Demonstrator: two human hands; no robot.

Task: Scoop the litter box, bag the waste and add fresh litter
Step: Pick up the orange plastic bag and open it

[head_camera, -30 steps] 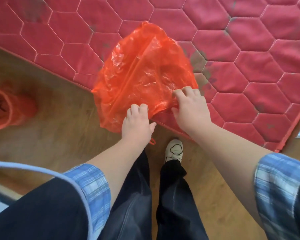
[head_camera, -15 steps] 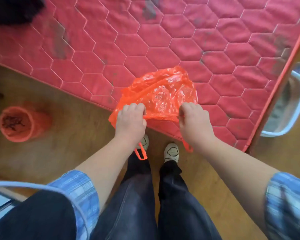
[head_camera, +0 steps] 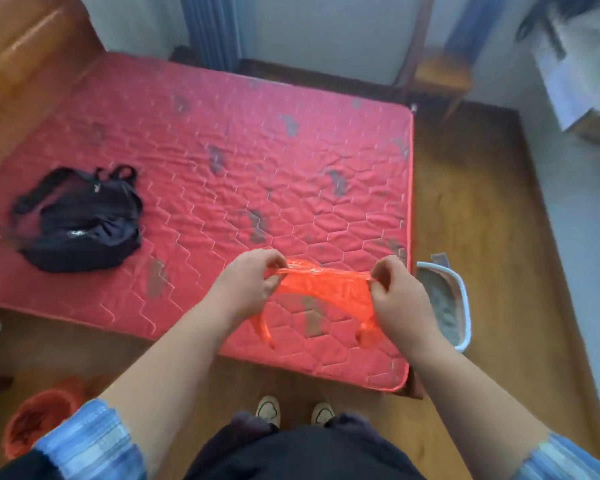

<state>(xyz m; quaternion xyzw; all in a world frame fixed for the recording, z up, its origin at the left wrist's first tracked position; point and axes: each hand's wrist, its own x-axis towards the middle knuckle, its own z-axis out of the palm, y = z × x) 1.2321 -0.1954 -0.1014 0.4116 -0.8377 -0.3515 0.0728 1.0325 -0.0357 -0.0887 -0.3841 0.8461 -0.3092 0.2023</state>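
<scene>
Fingers curled, the left hand (head_camera: 246, 289) and right hand (head_camera: 404, 303) each pinch an edge of the orange bag (head_camera: 321, 287), which is pulled taut between them over the red mattress (head_camera: 222, 161). The litter box (head_camera: 466, 306) sits on the floor at 3 o'clock, just beside the mattress. A black backpack (head_camera: 80, 220) lies at 10 o'clock.

You can't read any words or numbers here. The backpack (head_camera: 80, 220) has a small pale mark (head_camera: 96, 188) on it, but it is too blurry for you to read.
</scene>
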